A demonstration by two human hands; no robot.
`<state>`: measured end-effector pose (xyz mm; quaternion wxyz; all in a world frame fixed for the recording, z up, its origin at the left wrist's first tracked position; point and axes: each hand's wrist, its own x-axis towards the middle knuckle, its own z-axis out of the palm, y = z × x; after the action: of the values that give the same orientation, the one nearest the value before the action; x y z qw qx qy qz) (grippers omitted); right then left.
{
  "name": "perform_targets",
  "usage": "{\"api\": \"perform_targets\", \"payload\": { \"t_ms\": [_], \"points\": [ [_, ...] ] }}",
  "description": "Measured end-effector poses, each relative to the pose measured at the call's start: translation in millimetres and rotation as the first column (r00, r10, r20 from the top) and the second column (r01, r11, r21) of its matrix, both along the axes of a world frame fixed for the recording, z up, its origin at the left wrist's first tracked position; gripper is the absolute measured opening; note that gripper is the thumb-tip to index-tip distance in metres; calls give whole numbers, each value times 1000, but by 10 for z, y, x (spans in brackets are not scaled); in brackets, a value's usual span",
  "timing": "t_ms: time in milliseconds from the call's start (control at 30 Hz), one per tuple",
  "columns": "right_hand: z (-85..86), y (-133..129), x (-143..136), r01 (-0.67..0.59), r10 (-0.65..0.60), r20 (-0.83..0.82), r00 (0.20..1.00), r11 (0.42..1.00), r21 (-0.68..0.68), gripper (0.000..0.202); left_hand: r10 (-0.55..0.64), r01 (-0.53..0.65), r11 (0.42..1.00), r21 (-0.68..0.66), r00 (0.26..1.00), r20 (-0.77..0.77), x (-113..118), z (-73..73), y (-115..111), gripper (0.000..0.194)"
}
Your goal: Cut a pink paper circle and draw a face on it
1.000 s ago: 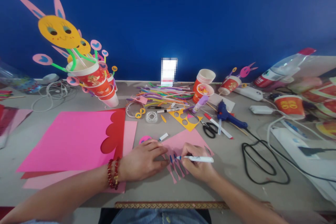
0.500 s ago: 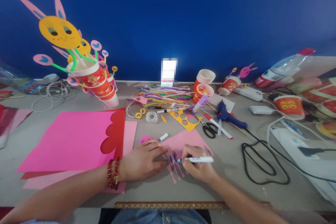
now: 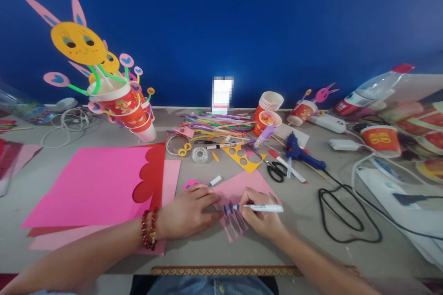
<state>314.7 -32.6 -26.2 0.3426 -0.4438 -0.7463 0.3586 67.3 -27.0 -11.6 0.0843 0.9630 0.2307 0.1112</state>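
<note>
My right hand [image 3: 260, 214] grips a white marker [image 3: 266, 208] with a blue tip, which points left at narrow pink paper strips [image 3: 232, 221]. Blue marks show on the strips. My left hand [image 3: 194, 212] lies flat with its fingers spread, the fingertips pressing on the left edge of the strips. Behind the strips is a pink sheet [image 3: 247, 182], partly covered by my right hand. A white marker cap [image 3: 215, 180] lies just beyond my left hand, beside a round pink paper piece [image 3: 191, 184].
Large pink sheets [image 3: 93, 184] lie at the left. Decorated paper cups [image 3: 119, 99] stand behind them. Scissors [image 3: 276, 171], a blue glue gun [image 3: 301, 153] and its black cable [image 3: 346, 239] are at the right. Pipe cleaners [image 3: 214, 124] lie at the back.
The marker in my right hand has shifted very slightly to the right and up, its tip lifting a little. My left hand has stayed where it was.
</note>
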Motion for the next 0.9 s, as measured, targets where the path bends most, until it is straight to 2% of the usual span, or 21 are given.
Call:
{"api": "perform_targets", "payload": {
  "t_ms": [200,400,900],
  "points": [
    [2,11,-20,-3,0,58,998,999,39,13,-2,2,1000,7,1000,-1,1,-25,-3,25],
    [4,1,0,-48,48,23,999,999,0,13,1,-2,1000,16,1000,17,1,-24,0,24],
    [25,4,-12,-7,6,48,999,1000,20,13,1,-1,1000,24,1000,17,4,-27,-1,24]
  ]
}}
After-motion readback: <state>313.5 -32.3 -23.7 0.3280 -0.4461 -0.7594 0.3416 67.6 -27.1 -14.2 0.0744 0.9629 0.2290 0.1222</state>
